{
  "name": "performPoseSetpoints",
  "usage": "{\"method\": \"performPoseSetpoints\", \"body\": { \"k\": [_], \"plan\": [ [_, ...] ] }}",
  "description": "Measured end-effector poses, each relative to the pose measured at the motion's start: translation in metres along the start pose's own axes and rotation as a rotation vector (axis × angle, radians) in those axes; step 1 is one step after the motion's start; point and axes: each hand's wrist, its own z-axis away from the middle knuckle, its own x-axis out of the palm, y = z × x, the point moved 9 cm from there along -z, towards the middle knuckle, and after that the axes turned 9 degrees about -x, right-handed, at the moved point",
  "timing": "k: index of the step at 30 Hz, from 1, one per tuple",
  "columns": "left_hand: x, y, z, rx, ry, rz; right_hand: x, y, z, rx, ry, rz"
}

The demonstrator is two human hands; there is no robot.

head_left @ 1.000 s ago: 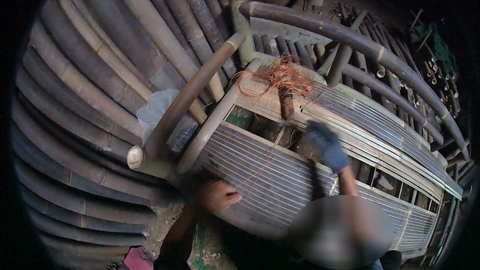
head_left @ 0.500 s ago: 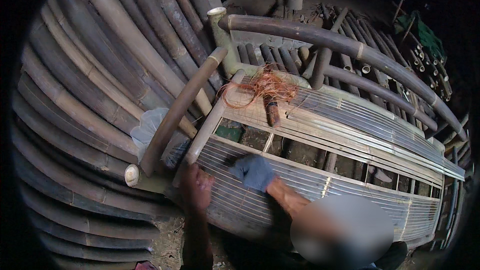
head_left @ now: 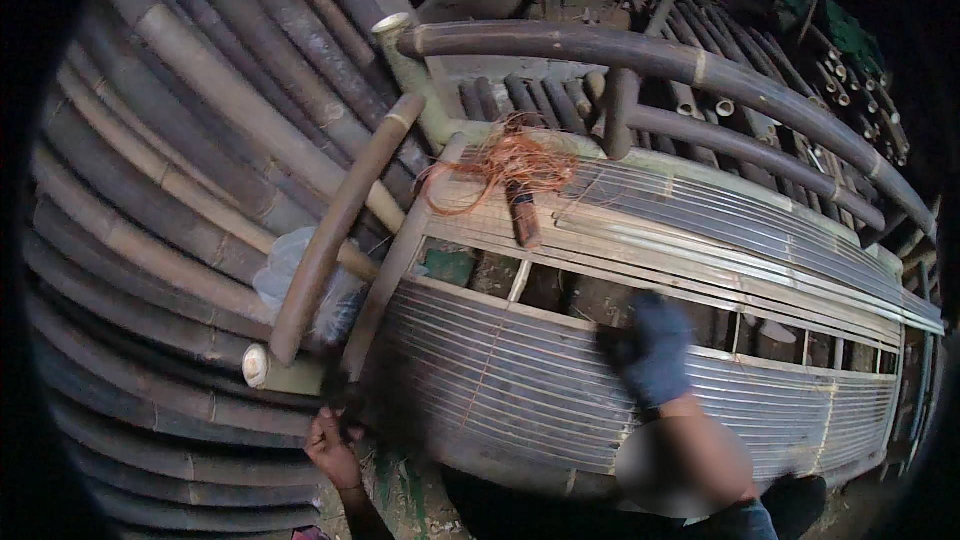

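Note:
A bamboo bench seat (head_left: 520, 370) of thin parallel slats spreads before me. My right hand (head_left: 657, 350), in a grey-blue glove, is over its middle, by the gap between the two slatted sections; motion smears its fingers. Off the seat's lower left corner is my bare left hand (head_left: 333, 448), fingers curled in a pinch, their contents too dark to make out. A tangle of orange wire (head_left: 510, 162) lies on the far slats, over a short brown stick (head_left: 523, 215). One thin reddish strand (head_left: 485, 370) crosses the near slats.
Curved bamboo armrest (head_left: 345, 220) and backrest rail (head_left: 590, 45) rise around the seat. A clear plastic bag (head_left: 285, 270) hangs behind the armrest. Thick bamboo poles (head_left: 160, 270) fill the left side; cut poles (head_left: 800, 90) lie behind. Loose pale strips (head_left: 690, 250) rest along the seat.
My gloved right hand has swept right along the seat from its left part. My left hand has dropped down and left, off the seat's end. The view has shifted slightly.

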Motion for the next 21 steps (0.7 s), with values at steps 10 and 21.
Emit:
{"method": "performPoseSetpoints", "body": {
  "k": [10, 21],
  "plan": [
    [0.044, 0.068, -0.023, 0.237, -0.045, -0.074, -0.063, 0.174, 0.066, 0.107, -0.147, 0.695],
    [0.332, 0.072, 0.025, 0.928, -0.444, -0.525, -0.063, 0.176, 0.123, 0.036, -0.292, 0.499]
  ]
}}
